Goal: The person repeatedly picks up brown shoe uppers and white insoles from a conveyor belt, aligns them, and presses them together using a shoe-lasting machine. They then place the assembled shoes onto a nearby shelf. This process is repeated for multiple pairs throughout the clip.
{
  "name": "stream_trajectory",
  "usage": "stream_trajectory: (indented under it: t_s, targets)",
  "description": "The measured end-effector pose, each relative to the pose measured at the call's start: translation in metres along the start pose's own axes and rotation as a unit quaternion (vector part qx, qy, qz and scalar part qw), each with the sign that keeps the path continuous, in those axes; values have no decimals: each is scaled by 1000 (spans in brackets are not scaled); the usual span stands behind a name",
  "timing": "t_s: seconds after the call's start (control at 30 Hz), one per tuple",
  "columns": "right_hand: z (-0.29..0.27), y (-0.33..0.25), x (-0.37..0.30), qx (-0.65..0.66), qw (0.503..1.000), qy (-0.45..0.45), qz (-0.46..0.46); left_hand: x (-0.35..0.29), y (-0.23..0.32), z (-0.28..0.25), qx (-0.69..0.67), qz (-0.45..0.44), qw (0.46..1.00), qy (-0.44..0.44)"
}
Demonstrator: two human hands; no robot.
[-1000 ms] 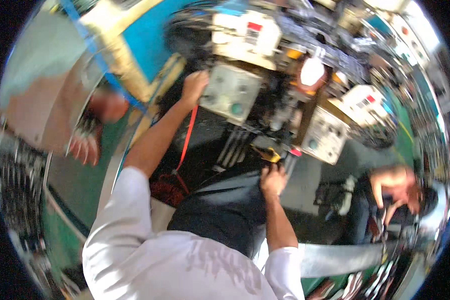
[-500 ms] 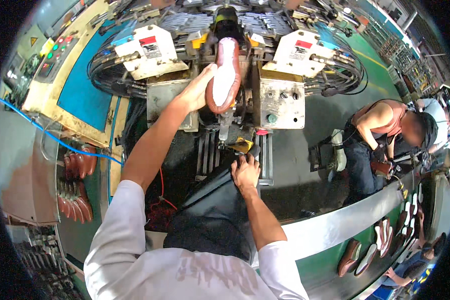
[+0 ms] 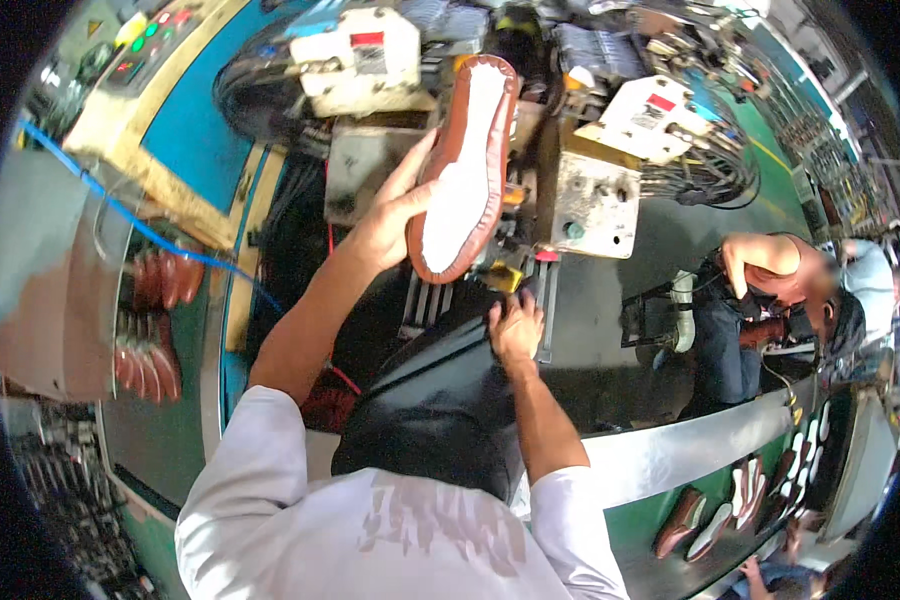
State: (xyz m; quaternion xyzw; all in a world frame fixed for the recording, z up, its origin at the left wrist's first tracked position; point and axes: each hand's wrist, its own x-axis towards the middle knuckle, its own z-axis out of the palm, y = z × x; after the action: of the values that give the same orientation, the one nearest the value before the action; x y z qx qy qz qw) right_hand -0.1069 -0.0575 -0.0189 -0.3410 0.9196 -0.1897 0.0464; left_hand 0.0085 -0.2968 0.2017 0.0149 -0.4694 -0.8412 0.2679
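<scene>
Left hand (image 3: 385,228) grasping a brown shoe (image 3: 489,195) by its left side, thumb at the edge of the white sole (image 3: 462,200), the shoe reaching above, below and rightward of the grip; right hand (image 3: 516,332) resting, loosely spread, on the dark-clad knee (image 3: 445,375). Brown shoes (image 3: 150,365) line the left edge of the far-left green surface (image 3: 160,440); at lower right, a green belt (image 3: 625,510) carries more shoes (image 3: 682,522) below its metal rail (image 3: 690,445).
</scene>
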Motion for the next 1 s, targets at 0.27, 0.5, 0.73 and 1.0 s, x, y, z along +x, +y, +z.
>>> stream_trajectory:
  t_s: [0.27, 0.5, 0.73, 1.0]
  targets:
    - [4, 20, -5, -23, 997, 23, -75, -180, 8, -49, 470, 51, 859, 196]
    - [6, 29, -3, 32, 989, 48, -134, -360, 41, -181, 542, -148, 699, 442]
    - [18, 36, 8, 39, 984, 40, -172, -486, 105, -302, 598, -255, 458, 607]
    - [13, 29, 8, 8, 976, 5, -220, -532, 86, -342, 695, -451, 340, 445]
